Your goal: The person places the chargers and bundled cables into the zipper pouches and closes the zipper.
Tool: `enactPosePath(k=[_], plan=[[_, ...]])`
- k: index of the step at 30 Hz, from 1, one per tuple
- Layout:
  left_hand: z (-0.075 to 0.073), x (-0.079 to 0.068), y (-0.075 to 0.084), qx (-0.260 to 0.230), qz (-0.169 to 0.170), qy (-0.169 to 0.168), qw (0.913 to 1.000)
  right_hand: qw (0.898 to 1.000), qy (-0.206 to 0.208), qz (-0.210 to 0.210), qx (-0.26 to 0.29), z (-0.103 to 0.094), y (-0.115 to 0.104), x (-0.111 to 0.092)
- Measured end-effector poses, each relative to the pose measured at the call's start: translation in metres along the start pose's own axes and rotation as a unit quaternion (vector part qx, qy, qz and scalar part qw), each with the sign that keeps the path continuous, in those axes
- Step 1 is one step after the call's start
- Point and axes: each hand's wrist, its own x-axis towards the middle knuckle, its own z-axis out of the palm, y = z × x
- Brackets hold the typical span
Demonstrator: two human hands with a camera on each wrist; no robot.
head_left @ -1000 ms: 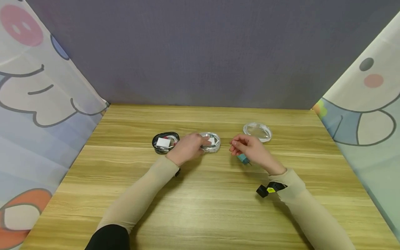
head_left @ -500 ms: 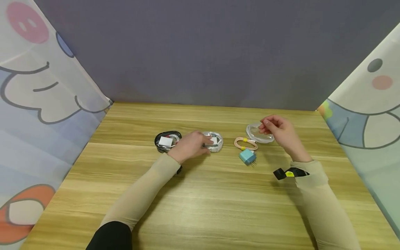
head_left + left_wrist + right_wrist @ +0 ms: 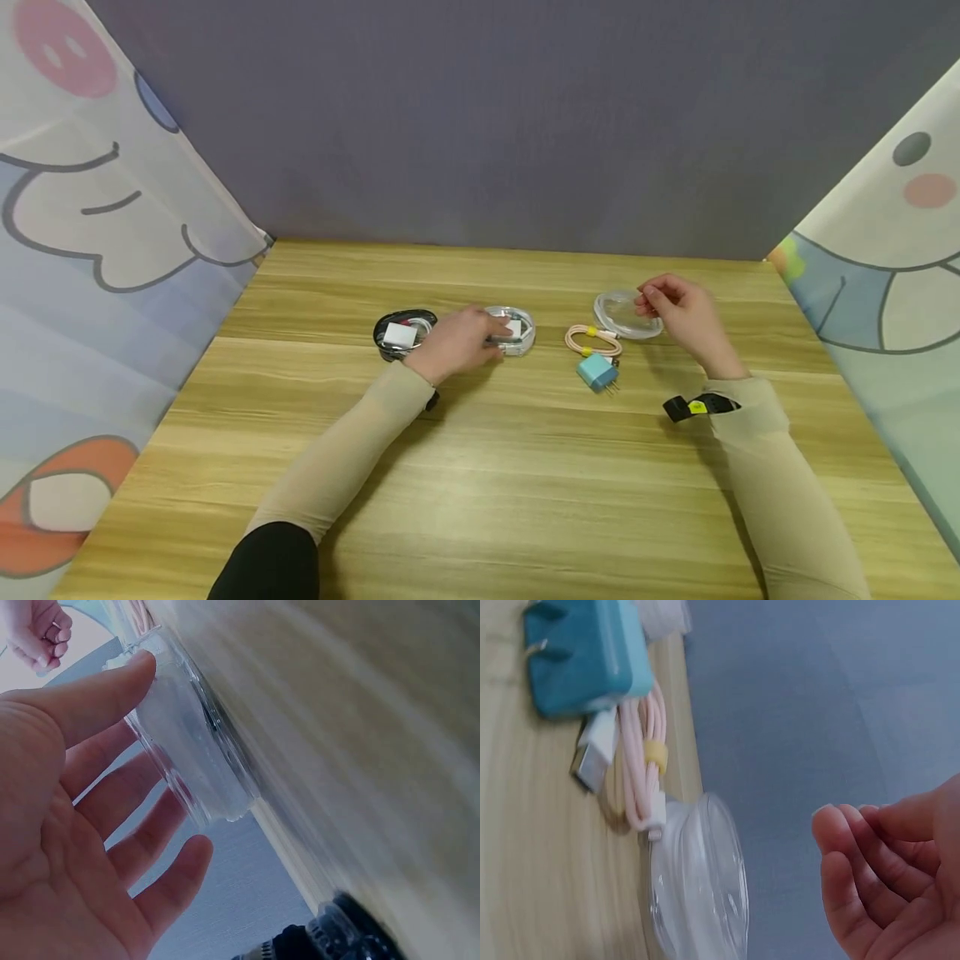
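My left hand [image 3: 459, 340] is at the left side of a clear oval case [image 3: 517, 335] with a white block and coiled cable inside. In the left wrist view its thumb lies against that clear case [image 3: 191, 735], with fingertips on the other side. My right hand [image 3: 686, 321] hovers over a clear round case with a white rim [image 3: 628, 315]. The right wrist view has this hand [image 3: 892, 877] apart from the round case [image 3: 705, 885], fingers loosely bent, nothing visible between them. A blue plug-in charger [image 3: 597, 372] and a pink coiled charging cable [image 3: 592, 341] lie between the hands.
At the left, beside my left wrist, lies a black-rimmed oval case [image 3: 405, 333] with a white charger and cable in it. Everything rests on a wooden table [image 3: 480, 500]. A grey panel [image 3: 480, 125] stands along its back edge, with printed cloth on both sides.
My right hand has moved from over the blue charger and pink cable, right and back to the round case, uncovering both. The left hand has stayed at the oval case.
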Motion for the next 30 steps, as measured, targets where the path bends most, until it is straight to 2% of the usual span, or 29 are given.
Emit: enactPosePath(k=[5,11,17,22,30], plan=[[0.0,0.002,0.0,0.001,0.003,0.007,1.0,0.995,0.018,-0.039,-0.092,-0.005,0.005,0.0],[0.0,0.002,0.0,0.01,0.015,0.016,0.9997,0.984,0.014,-0.056,-0.17,-0.008,0.01,0.002],[0.001,0.003,-0.003,0.028,0.037,0.033,0.9984,0.982,0.003,-0.058,-0.179,-0.009,0.014,0.002],[0.0,0.007,-0.004,0.037,0.063,0.047,0.9962,0.981,-0.027,-0.061,-0.18,-0.006,0.02,0.002],[-0.003,0.015,0.003,0.052,0.084,0.055,0.9936,0.975,-0.058,-0.088,-0.197,-0.003,0.029,-0.001]])
